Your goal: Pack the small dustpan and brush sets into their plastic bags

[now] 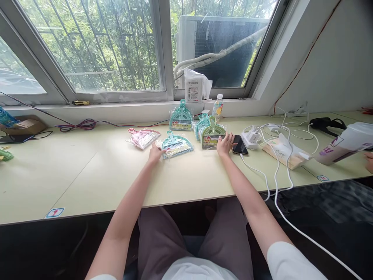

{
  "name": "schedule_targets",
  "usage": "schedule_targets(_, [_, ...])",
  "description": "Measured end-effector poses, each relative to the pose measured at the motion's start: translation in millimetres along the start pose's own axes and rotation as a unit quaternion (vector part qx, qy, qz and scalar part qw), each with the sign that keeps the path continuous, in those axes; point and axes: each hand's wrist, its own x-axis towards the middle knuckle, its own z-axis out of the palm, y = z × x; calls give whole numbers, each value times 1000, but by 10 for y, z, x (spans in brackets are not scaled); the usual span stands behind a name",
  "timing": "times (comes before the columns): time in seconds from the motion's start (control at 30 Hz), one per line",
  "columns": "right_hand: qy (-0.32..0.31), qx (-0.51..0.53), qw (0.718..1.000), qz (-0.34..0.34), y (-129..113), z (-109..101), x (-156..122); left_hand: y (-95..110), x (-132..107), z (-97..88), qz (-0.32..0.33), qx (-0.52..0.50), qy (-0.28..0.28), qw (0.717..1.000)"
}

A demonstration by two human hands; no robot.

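Note:
Several packaged mini dustpan-and-brush sets lie at the far side of the pale table [96, 175]. My left hand [155, 153] grips the near corner of a teal set [176, 144], its fingers closed on the wrapper. My right hand [225, 144] rests with spread fingers on the lower edge of a green set [212, 134], next to a black phone [240, 144]. A pink set [143, 137] lies to the left. Another teal set [181, 116] leans against the window ledge, and a third teal one [201, 123] sits behind the green.
White chargers and cables [274, 155] trail off the table's right edge. A tissue pack [282, 152], a white paper bag [348, 143] and another person's hand [369, 161] are at right. A bottle [218, 105] and a white package [194, 88] stand on the ledge.

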Motion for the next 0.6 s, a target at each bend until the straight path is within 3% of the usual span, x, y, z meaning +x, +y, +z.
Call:
schedule_targets(0.2, [42,16,999,-29,-193,-179,-70,21,-12,-93,-101,-173,-75,977])
schedule_targets(0.4, [38,46,991,-123,-611,-406,-276,68,-29,-98,-118,-251,-108,955])
schedule_targets(0.5, [-15,101,971,-216,-919,-428,-454,110,-63,-124,-104,-344,-124,925])
schedule_targets(0.6, [-122,189,920,-321,-1265,-354,-690,166,-115,-148,-81,-417,-112,899])
